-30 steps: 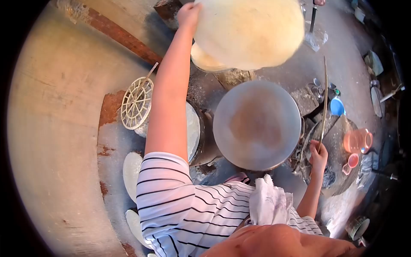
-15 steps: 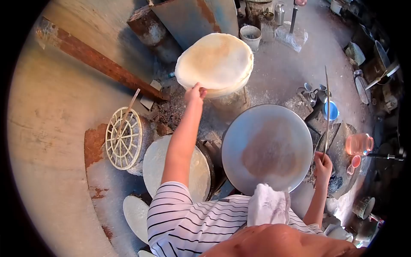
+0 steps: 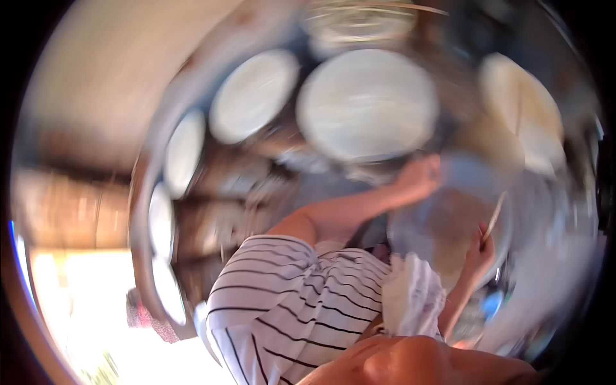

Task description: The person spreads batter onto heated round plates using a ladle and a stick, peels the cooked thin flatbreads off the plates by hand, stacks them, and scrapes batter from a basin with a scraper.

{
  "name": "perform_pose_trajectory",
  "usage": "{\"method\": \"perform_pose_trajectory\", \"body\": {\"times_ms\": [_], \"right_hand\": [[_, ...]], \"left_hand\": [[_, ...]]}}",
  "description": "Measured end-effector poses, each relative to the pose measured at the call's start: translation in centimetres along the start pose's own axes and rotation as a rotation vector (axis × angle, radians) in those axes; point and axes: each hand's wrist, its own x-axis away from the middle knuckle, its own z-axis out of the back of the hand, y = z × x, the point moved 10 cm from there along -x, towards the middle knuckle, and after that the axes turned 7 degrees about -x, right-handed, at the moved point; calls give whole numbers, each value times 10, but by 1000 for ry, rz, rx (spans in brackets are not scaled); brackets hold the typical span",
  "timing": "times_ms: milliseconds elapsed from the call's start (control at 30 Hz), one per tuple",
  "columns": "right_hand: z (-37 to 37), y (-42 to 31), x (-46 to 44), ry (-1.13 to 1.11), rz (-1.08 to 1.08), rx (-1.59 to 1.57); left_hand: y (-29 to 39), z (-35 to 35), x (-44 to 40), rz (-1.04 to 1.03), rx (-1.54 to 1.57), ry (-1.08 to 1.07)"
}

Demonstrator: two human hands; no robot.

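The whole view is smeared by motion. My left hand (image 3: pixel 420 176) is in the middle, by the upper edge of the round metal griddle (image 3: pixel 436 234). Its fingers look bent but are too blurred to tell what, if anything, they hold. My right hand (image 3: pixel 481 253) is at the griddle's right side, closed around a long thin stick (image 3: pixel 495 215) that points upward. To the upper right stands a pile of pale, round flat sheets (image 3: pixel 529 119), browned in places, perhaps flatbreads, apart from both hands.
Just above my left hand is a large white round surface (image 3: pixel 369 106). Further white rounds (image 3: pixel 253 96) curve down the left side. A slatted round rack (image 3: pixel 359 22) is at the top. A blue container (image 3: pixel 492 305) shows at lower right, and bright light enters at lower left.
The view has swung left, so the pile now lies at the upper right. My left hand has come off the pile's edge and back toward the griddle. My right hand keeps the stick.
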Motion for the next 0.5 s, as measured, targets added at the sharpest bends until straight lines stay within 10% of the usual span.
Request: {"method": "perform_pose_trajectory", "body": {"times_ms": [200,500], "right_hand": [[-221,-64,111,-891,393,90],[-405,-9,503,-1831,368,204]], "left_hand": [[-89,85,279,586,-90,234],[-152,132,901,1474,-88,1673]]}}
